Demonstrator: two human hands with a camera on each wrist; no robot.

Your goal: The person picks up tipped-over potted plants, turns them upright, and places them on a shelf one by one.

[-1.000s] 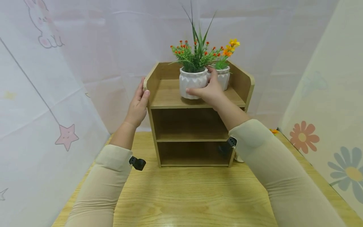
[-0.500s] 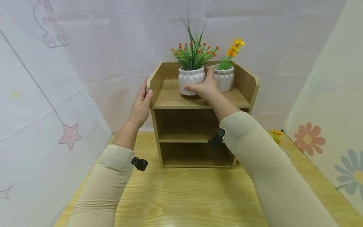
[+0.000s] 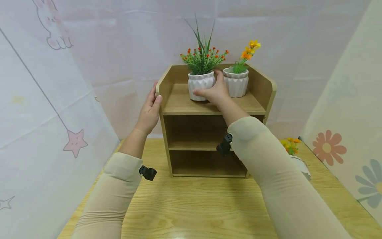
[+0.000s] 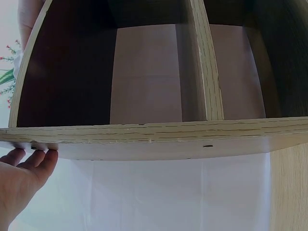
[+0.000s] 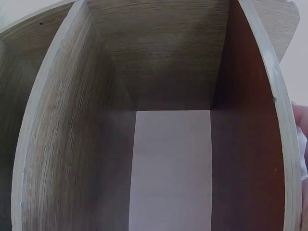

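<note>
In the head view my right hand grips a white fluted flowerpot with long green blades and small orange-red flowers. The thumb lies across its front and the fingers reach round its right side. This pot is on the left half of the top of a wooden shelf unit. Against the outer left side panel of the unit rests my left hand, fingers extended. The left wrist view shows its fingertips touching that panel. Right of the gripped pot stands a second white pot with yellow-orange flowers.
Raised side walls bound the unit's top. Below are two compartments, split by a middle board. Beyond my right sleeve, another white pot with orange and yellow flowers is on the wooden table. Patterned cloth hangs around.
My right hand has moved the flowerpot leftward, widening the gap to the second pot. The view has shifted slightly, showing more of the pot on the table. My left hand keeps its place.
</note>
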